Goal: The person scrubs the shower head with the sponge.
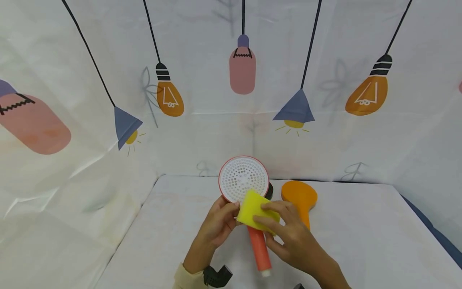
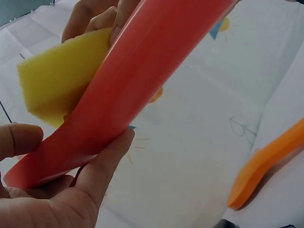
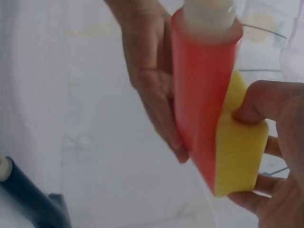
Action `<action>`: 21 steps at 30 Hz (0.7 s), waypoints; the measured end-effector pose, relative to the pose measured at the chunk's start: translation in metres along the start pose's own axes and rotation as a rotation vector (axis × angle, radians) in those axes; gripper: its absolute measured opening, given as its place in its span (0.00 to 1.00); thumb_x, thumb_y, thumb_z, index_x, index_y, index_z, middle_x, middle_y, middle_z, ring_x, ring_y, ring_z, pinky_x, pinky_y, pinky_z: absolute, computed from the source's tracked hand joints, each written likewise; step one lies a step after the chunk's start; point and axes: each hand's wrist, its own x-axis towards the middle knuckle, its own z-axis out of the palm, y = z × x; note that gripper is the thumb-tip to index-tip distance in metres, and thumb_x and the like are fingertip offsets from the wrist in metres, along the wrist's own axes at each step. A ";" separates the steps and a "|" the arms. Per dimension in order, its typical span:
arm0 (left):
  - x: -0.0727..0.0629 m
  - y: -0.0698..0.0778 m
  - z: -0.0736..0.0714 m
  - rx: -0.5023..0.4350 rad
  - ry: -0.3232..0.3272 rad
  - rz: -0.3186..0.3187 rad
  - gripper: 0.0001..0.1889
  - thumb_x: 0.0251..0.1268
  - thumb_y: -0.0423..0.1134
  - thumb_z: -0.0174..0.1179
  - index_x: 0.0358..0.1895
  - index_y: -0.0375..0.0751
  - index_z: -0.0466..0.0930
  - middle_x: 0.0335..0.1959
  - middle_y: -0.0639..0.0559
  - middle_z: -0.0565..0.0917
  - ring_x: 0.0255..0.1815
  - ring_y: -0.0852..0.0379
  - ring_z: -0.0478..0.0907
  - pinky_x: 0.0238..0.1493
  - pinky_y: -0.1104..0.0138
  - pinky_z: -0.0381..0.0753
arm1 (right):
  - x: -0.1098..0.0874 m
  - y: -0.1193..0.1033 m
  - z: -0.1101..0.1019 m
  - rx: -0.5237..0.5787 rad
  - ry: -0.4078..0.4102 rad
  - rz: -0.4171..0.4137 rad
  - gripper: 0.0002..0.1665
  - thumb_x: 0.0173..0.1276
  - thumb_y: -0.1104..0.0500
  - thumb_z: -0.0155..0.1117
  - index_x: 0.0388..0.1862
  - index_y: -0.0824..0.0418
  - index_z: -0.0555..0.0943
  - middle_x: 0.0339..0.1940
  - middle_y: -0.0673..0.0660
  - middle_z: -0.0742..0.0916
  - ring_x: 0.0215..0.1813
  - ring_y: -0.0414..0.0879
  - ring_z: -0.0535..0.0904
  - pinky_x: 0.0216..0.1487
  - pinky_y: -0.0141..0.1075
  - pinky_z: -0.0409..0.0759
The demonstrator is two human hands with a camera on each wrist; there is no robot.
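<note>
A red shower head [image 1: 258, 249] with a round white nozzle face [image 1: 244, 179] is held tilted above the table, its face toward the head camera. My left hand [image 1: 221, 221] grips it where the head meets the handle; in the left wrist view the thumb and fingers [image 2: 102, 166] lie on either side of the red body. Between the fingers and thumb of my right hand [image 1: 294, 237] is a yellow sponge [image 1: 254, 210]. The sponge [image 3: 240, 156] touches the shower head near its neck and covers part of it from the head camera.
An orange shower head [image 1: 298, 194] lies on the white table [image 1: 361, 233] to the right. Something black [image 1: 269, 191] shows partly behind the red one. In the right wrist view a dark blue handle [image 3: 28, 194] with a pale end appears. A lamp-printed sheet [image 1: 209, 136] hangs behind the table.
</note>
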 end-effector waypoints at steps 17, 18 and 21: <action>0.003 0.003 -0.006 -0.179 0.115 0.095 0.33 0.74 0.23 0.47 0.75 0.53 0.49 0.65 0.48 0.71 0.55 0.49 0.84 0.62 0.60 0.79 | -0.001 -0.026 -0.028 0.402 -0.382 0.021 0.27 0.64 0.59 0.72 0.61 0.40 0.79 0.64 0.47 0.75 0.62 0.39 0.71 0.60 0.22 0.76; 0.002 0.003 -0.006 -0.188 0.100 0.097 0.33 0.75 0.23 0.47 0.75 0.53 0.49 0.65 0.48 0.71 0.56 0.48 0.84 0.63 0.59 0.78 | -0.001 -0.027 -0.029 0.415 -0.386 0.023 0.26 0.65 0.59 0.71 0.61 0.40 0.79 0.64 0.47 0.75 0.63 0.39 0.71 0.60 0.23 0.77; 0.002 0.003 -0.007 -0.189 0.071 0.089 0.27 0.76 0.25 0.45 0.73 0.47 0.52 0.63 0.48 0.74 0.56 0.47 0.84 0.64 0.58 0.77 | 0.000 -0.026 -0.027 0.396 -0.351 0.014 0.26 0.65 0.59 0.72 0.61 0.40 0.80 0.65 0.47 0.75 0.65 0.40 0.69 0.62 0.24 0.76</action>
